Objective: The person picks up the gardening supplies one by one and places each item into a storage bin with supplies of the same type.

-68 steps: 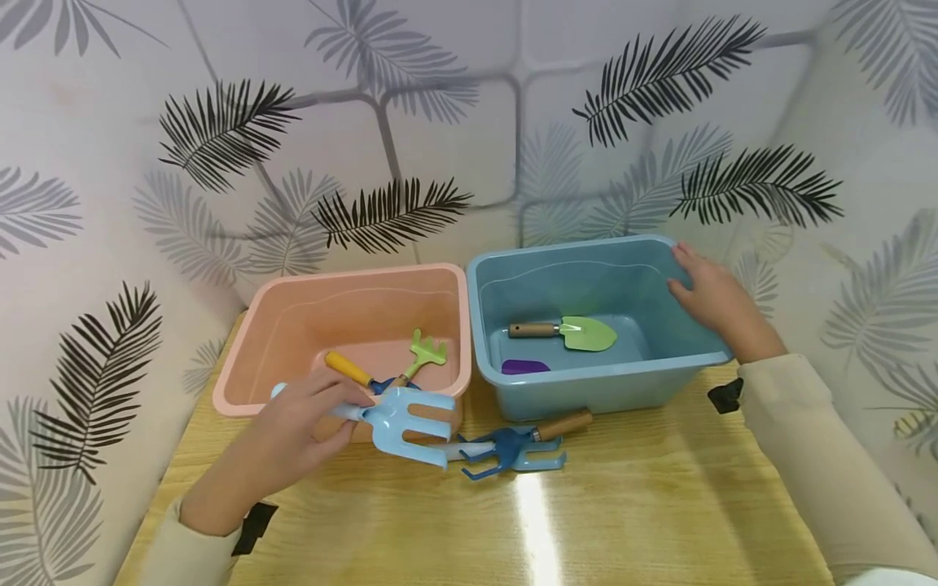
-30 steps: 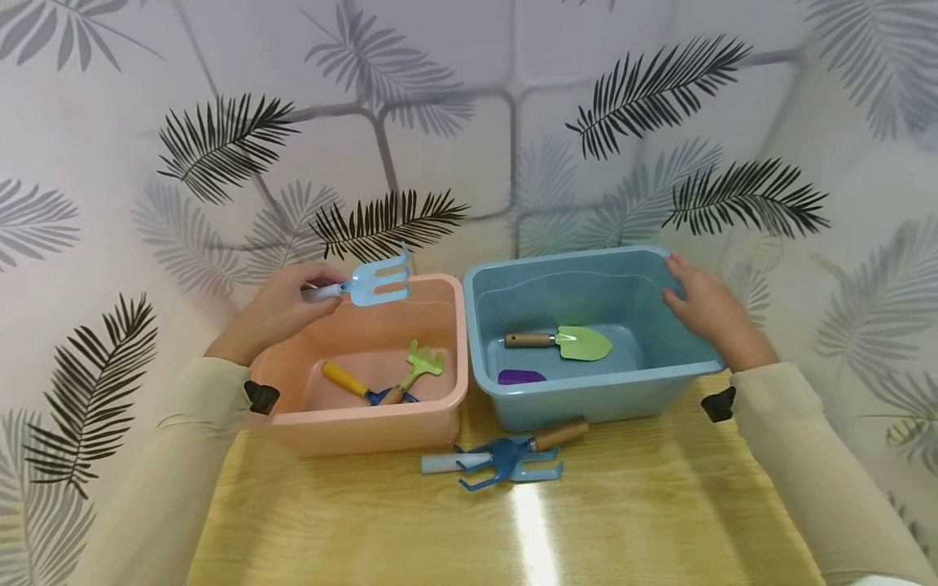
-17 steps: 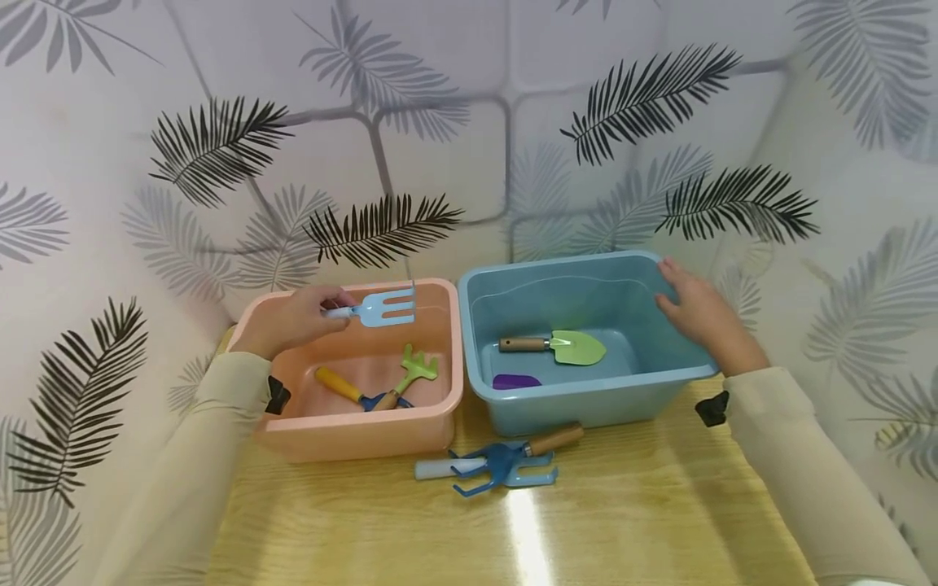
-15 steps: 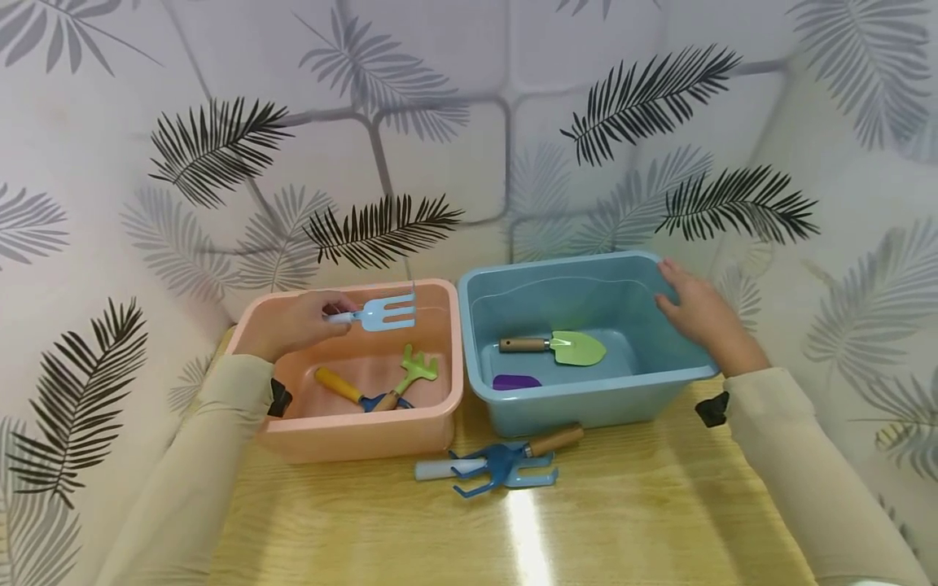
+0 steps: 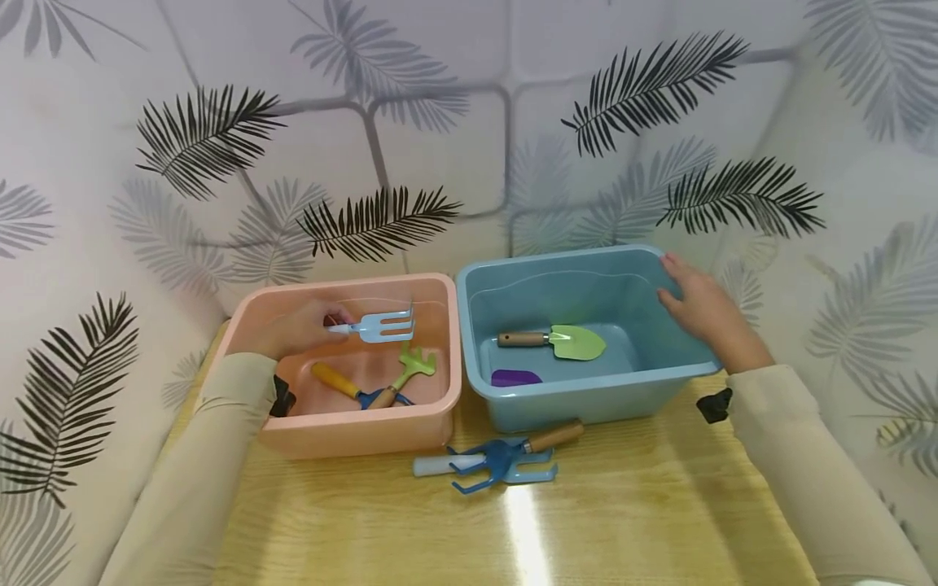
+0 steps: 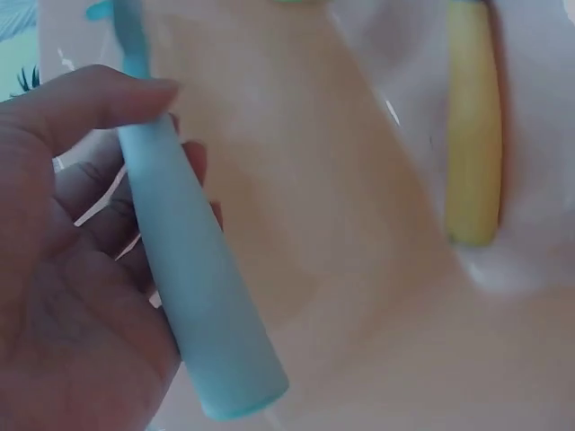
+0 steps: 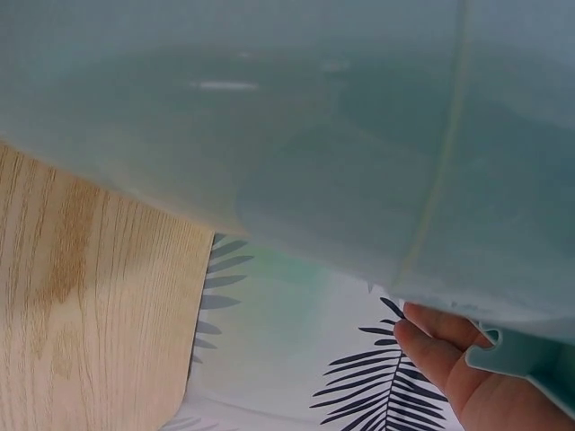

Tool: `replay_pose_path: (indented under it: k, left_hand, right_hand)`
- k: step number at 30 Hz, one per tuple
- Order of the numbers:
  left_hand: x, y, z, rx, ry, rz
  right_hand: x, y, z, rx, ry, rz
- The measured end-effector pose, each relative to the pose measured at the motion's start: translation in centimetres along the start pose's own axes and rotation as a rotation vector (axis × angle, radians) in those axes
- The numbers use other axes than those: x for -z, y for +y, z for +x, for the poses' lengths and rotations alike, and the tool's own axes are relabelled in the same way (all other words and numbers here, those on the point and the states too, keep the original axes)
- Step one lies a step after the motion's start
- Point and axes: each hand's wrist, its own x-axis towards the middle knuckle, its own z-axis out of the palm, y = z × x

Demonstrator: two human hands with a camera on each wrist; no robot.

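Note:
In the head view my left hand (image 5: 304, 327) holds a light blue garden hand fork (image 5: 386, 327) inside the pink bin (image 5: 352, 423), above its floor. The left wrist view shows my fingers and thumb around the fork's pale blue handle (image 6: 193, 269). Below it in the bin lie a yellow-handled tool (image 5: 335, 381) with a blue head and a green hand rake (image 5: 414, 364), crossing each other. My right hand (image 5: 707, 309) grips the right rim of the blue bin (image 5: 579, 392); the right wrist view shows fingers (image 7: 440, 346) against its outer side.
A green trowel (image 5: 575, 343) and a purple tool head (image 5: 515, 378) lie in the blue bin. In front of the bins, a dark blue cultivator (image 5: 501, 461) lies across another light blue fork (image 5: 447, 465) on the wooden table (image 5: 381, 529). Patterned cloth (image 5: 440, 49) hangs behind.
My left hand has carried the fork from in front of the pink bin, up over its back, then lowered it inside. My right hand stays at the blue bin's rim.

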Motion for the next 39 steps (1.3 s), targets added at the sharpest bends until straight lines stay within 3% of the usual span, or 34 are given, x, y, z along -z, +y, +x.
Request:
replay_pose_path:
  k: [1,9,13,20,27,39]
  left_hand:
    - [-0.2,-0.1,0.0,0.002,-0.008,-0.044]
    - [0.0,-0.4,0.0,0.003,-0.048,-0.031]
    - [0.0,-0.3,0.1,0.051,-0.106,-0.038]
    - [-0.1,0.5,-0.4,0.144,-0.222,-0.163]
    - [-0.3,0.5,-0.4,0.16,-0.25,-0.216]
    - [-0.5,0.0,-0.2,0.222,-0.272,-0.463]
  right_hand:
    - [0.0,0.0,0.0,0.004,0.002,0.001]
    - [0.4,-0.4,0.2,0.013,0.012,0.008]
    - [0.6,-0.5,0.1,0.001,0.006,0.01]
    - [0.6,-0.6,0.1,-0.002,-0.002,0.005]
    - [0.4,-0.5,0.1,-0.007,-0.01,0.006]
    - [-0.1,0.0,0.1,-0.001,0.006,0.009]
